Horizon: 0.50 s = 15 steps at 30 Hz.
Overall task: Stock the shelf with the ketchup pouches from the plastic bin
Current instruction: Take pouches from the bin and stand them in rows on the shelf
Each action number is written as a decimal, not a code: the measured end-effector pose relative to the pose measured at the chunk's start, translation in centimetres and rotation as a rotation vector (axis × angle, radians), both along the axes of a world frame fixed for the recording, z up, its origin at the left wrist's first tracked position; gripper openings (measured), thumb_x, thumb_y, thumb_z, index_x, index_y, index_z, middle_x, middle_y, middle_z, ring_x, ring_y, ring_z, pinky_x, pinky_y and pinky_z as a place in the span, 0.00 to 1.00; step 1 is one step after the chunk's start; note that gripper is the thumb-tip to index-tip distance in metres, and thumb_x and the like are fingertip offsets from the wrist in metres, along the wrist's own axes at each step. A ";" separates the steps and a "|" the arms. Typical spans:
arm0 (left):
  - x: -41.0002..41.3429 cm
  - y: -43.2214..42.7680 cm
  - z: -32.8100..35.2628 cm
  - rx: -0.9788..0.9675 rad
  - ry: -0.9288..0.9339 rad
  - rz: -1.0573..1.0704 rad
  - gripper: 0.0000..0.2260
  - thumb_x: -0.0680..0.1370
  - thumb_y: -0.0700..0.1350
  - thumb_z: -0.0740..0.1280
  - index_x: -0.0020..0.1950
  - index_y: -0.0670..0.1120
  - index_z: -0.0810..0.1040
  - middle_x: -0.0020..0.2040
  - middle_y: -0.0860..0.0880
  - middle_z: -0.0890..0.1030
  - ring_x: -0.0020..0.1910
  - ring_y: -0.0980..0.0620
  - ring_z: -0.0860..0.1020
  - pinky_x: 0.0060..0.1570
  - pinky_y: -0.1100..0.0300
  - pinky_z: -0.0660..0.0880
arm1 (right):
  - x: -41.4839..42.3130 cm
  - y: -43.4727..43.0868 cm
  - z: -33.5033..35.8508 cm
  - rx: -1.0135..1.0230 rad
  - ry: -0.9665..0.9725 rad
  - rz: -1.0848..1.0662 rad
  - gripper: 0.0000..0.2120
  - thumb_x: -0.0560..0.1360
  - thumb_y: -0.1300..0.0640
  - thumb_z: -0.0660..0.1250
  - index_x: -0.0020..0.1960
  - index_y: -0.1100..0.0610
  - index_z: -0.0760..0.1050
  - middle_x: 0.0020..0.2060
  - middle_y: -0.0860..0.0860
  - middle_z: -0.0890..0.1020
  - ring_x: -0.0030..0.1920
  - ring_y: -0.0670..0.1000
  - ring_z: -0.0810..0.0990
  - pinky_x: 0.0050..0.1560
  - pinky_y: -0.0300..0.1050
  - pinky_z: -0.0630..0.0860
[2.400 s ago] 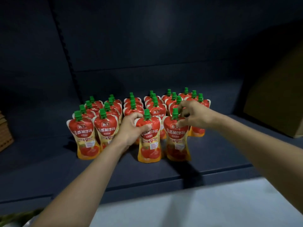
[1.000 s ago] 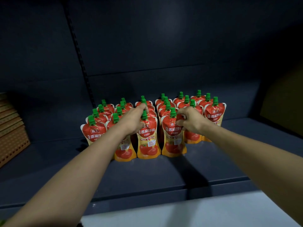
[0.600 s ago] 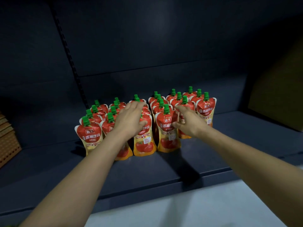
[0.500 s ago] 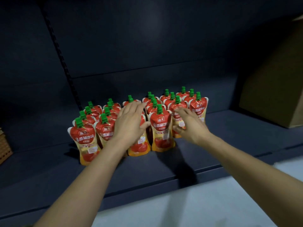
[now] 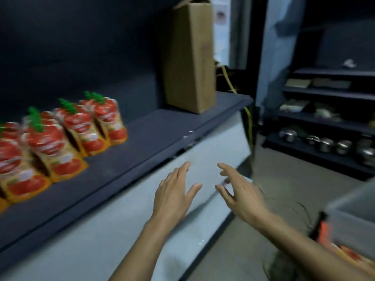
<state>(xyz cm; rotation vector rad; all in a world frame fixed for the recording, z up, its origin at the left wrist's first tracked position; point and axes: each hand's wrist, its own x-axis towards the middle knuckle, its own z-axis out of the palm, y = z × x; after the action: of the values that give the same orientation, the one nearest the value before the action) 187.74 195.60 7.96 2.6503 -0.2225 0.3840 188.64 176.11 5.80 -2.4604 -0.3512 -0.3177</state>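
Several red and yellow ketchup pouches (image 5: 60,136) with green caps stand in rows at the left of the dark shelf (image 5: 154,136), blurred by camera motion. My left hand (image 5: 174,193) and my right hand (image 5: 241,193) hover in front of the shelf's pale lower panel, both empty with fingers spread. They are well right of the pouches. At the lower right edge a grey plastic bin (image 5: 349,216) shows its rim, with red and orange pouches (image 5: 332,242) visible through its wall.
A tall cardboard box (image 5: 190,57) stands at the right end of the shelf. Beyond it, a dark rack (image 5: 324,122) holds metal pots and flat items. A yellow cable (image 5: 248,118) hangs by the shelf's end. Concrete floor lies below.
Both hands let go of the front pouches and pulled back off the shelf. The view has swung right, bringing the cardboard box, the rack and the bin into sight.
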 end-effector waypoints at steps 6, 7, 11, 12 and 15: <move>-0.6 -15.7 -4.8 -0.059 0.150 -0.217 0.26 0.79 0.59 0.62 0.75 0.54 0.61 0.69 0.57 0.72 0.67 0.55 0.71 0.62 0.56 0.70 | -5.1 -16.7 -4.2 0.041 0.213 -0.251 0.24 0.77 0.47 0.62 0.72 0.44 0.62 0.61 0.45 0.76 0.57 0.47 0.77 0.54 0.46 0.73; -0.8 -18.5 -5.8 -0.063 0.182 -0.260 0.26 0.79 0.60 0.62 0.75 0.54 0.61 0.69 0.56 0.72 0.66 0.55 0.71 0.62 0.56 0.71 | -6.1 -19.5 -5.1 0.055 0.246 -0.299 0.23 0.77 0.47 0.63 0.71 0.44 0.63 0.60 0.46 0.77 0.56 0.48 0.78 0.55 0.47 0.74; -1.5 -28.4 -9.5 -0.054 0.331 -0.409 0.27 0.78 0.58 0.64 0.75 0.53 0.63 0.68 0.55 0.74 0.66 0.54 0.73 0.63 0.54 0.71 | -9.7 -29.2 -9.3 0.091 0.382 -0.503 0.17 0.76 0.50 0.63 0.64 0.47 0.72 0.56 0.46 0.80 0.54 0.50 0.80 0.52 0.47 0.75; -1.6 -30.5 -10.2 -0.054 0.373 -0.441 0.27 0.78 0.57 0.65 0.75 0.52 0.63 0.67 0.54 0.74 0.65 0.54 0.73 0.62 0.55 0.71 | -10.3 -31.2 -10.4 0.115 0.409 -0.540 0.15 0.76 0.50 0.63 0.62 0.47 0.73 0.55 0.46 0.81 0.53 0.49 0.80 0.51 0.47 0.76; -1.5 -36.3 -12.6 -0.045 0.475 -0.533 0.24 0.78 0.54 0.67 0.73 0.53 0.66 0.64 0.54 0.76 0.62 0.53 0.74 0.60 0.56 0.72 | -12.0 -36.7 -14.0 0.217 0.483 -0.642 0.11 0.75 0.52 0.66 0.57 0.50 0.77 0.52 0.46 0.82 0.49 0.49 0.81 0.51 0.49 0.78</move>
<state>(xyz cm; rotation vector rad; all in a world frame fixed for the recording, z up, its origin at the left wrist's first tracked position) 186.25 159.28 -4.60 2.4218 -0.7231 -0.4010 176.62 139.41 -8.15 -2.2751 0.6520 -0.0079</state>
